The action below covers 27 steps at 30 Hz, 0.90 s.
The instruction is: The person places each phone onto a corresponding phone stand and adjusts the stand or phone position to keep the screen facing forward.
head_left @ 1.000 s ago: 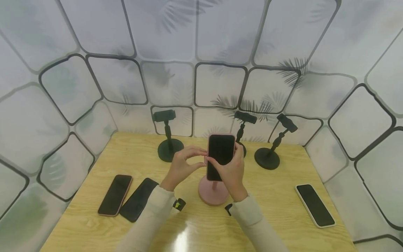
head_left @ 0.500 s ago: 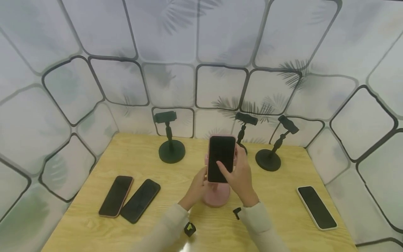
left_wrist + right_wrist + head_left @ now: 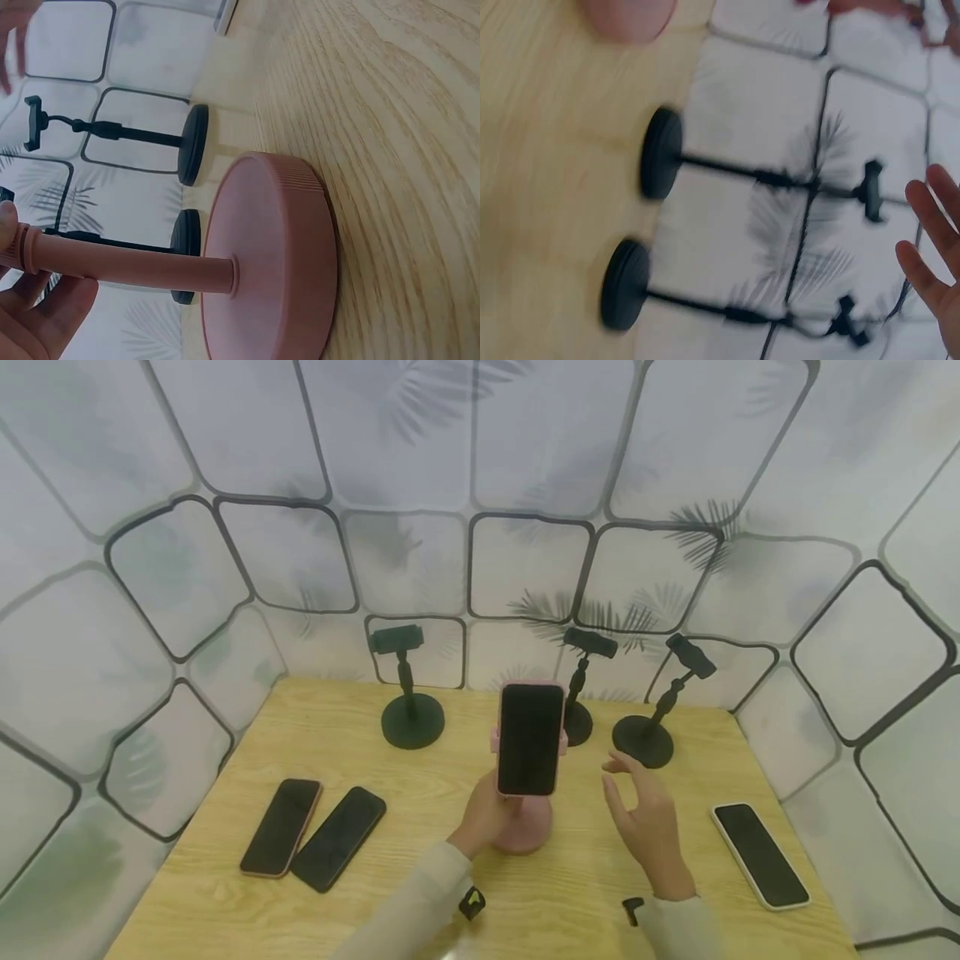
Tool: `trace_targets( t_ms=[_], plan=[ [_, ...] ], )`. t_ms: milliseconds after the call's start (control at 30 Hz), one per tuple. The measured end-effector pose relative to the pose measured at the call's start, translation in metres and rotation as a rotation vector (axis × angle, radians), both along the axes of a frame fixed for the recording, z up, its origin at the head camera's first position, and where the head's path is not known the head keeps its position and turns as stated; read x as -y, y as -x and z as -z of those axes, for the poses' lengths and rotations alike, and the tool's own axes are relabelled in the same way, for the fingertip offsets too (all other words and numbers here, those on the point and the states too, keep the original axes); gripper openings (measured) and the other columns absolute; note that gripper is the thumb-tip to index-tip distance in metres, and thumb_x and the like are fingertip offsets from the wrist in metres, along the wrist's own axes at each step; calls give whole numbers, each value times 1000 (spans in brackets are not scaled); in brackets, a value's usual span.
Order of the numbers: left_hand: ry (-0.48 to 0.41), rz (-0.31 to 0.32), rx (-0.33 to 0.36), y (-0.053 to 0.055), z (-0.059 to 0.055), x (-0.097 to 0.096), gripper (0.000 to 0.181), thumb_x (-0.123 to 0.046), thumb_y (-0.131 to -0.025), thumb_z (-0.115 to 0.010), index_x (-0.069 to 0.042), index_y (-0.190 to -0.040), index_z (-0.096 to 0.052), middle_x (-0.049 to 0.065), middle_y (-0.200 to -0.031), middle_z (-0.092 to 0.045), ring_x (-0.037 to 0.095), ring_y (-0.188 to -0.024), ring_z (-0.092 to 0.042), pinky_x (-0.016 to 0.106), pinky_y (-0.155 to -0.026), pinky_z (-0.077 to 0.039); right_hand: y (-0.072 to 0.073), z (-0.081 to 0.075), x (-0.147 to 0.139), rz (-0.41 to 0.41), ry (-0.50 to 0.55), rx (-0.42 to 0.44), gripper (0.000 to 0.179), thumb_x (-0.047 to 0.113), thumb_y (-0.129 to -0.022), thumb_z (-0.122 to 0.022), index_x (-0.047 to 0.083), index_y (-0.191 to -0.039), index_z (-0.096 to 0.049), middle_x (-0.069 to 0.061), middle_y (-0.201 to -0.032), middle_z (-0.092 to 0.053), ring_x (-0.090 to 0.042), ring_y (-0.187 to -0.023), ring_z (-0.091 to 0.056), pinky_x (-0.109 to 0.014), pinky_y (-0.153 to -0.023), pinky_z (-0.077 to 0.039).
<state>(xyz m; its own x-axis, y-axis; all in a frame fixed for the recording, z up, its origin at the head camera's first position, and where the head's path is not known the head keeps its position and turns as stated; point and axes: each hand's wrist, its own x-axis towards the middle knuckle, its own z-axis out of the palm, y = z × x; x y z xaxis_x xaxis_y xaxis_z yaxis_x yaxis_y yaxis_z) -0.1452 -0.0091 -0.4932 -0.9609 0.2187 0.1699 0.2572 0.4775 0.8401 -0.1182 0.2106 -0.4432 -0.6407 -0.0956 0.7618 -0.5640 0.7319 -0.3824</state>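
A pink phone stand [image 3: 142,264] stands on the wooden table, its round base [image 3: 307,255] flat on the surface. Clamped upright in its holder is a phone [image 3: 531,739] with a pink edge and a dark screen. My left hand [image 3: 483,817] grips the stand's post just below the phone; the left wrist view shows fingers [image 3: 64,311] curled round the post's upper part. To the right of the stand, my right hand [image 3: 647,822] is in the air with spread, slightly bent fingers and nothing in them.
Behind stand a dark green phone stand [image 3: 411,720] and two black ones, the middle stand [image 3: 577,724] and the right stand [image 3: 642,740]. Two phones, one pink-edged [image 3: 282,827] and one dark [image 3: 339,838], lie at left. A white-edged phone [image 3: 760,855] lies at right. A patterned backdrop [image 3: 405,560] surrounds the table.
My left hand has moved from the phone's left side down to the stand's post. My right hand has let go of the phone and moved right, leaving the phone in the holder.
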Motion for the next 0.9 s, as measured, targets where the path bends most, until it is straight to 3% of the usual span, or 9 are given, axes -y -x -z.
trace_targets(
  t_ms=[133, 233, 300, 367, 467, 567, 633, 767, 900],
  plan=[
    [21, -23, -19, -1, -1, 2, 16, -12, -91, -54, -3, -103, -59, 14, -100, -66, 27, -93, -64, 39, -79, -53, 0, 14, -45, 112, -60, 8, 28, -4, -74, -67, -2, -102, -65, -11, -78, -71, -21, -58, -61, -25, -57, -45],
    [38, -48, -38, 1, -3, 5, 16, -11, -90, -54, -1, -101, -59, 18, -100, -66, 31, -95, -64, 43, -81, -53, 3, 24, -82, 187, -108, 107, 23, -1, -77, -66, -2, -100, -65, -13, -74, -70, -8, -43, -45, -20, -44, -36],
    [35, -63, -32, 4, -3, 8, 16, -11, -90, -53, 0, -100, -59, 19, -99, -66, 32, -95, -64, 44, -81, -52, 4, 30, -106, 233, -134, 208, 21, 2, -80, -65, -2, -101, -65, -14, -75, -70, -8, -43, -44, -20, -42, -35],
    [31, -77, -24, 9, -4, 11, 17, -13, -92, -52, 0, -100, -59, 19, -100, -66, 33, -96, -64, 44, -82, -52, 5, 37, -129, 276, -156, 329, 22, 7, -84, -63, -2, -104, -63, -18, -80, -70, -16, -50, -54, -27, -47, -43],
    [12, -95, -28, 19, -5, 18, 17, -13, -94, -51, 1, -99, -60, 20, -100, -66, 34, -97, -64, 45, -84, -52, 6, 48, -159, 309, -176, 519, 34, 15, -88, -61, -6, -115, -57, -27, -96, -66, -40, -78, -63, -47, -64, -50],
    [1, -93, -49, 34, -4, 25, 18, -13, -94, -51, 2, -99, -59, 21, -100, -66, 35, -97, -64, 47, -84, -52, 6, 62, -183, 320, -222, 663, 56, 25, -89, -63, -12, -127, -45, -38, -112, -55, -53, -98, -53, -61, -77, -44],
    [-4, -85, -57, 46, -3, 29, 19, -13, -95, -50, 3, -98, -60, 22, -99, -66, 36, -97, -64, 47, -84, -52, 7, 71, -194, 320, -262, 731, 73, 31, -86, -66, -15, -134, -34, -44, -118, -45, -58, -102, -46, -65, -81, -41],
    [-3, -62, -51, 73, 1, 34, 24, -16, -97, -48, 3, -99, -62, 22, -101, -67, 34, -99, -64, 46, -86, -52, 4, 84, -209, 346, -316, 850, 103, 44, -80, -70, -15, -142, -13, -51, -121, -33, -64, -104, -38, -70, -80, -39],
    [-11, -47, -6, 97, 0, 37, 28, -21, -98, -49, 3, -102, -63, 21, -106, -67, 33, -104, -63, 45, -90, -51, -3, 89, -215, 371, -304, 1024, 119, 56, -79, -66, -11, -144, 7, -55, -127, -18, -71, -109, -28, -76, -78, -35]
  ],
)
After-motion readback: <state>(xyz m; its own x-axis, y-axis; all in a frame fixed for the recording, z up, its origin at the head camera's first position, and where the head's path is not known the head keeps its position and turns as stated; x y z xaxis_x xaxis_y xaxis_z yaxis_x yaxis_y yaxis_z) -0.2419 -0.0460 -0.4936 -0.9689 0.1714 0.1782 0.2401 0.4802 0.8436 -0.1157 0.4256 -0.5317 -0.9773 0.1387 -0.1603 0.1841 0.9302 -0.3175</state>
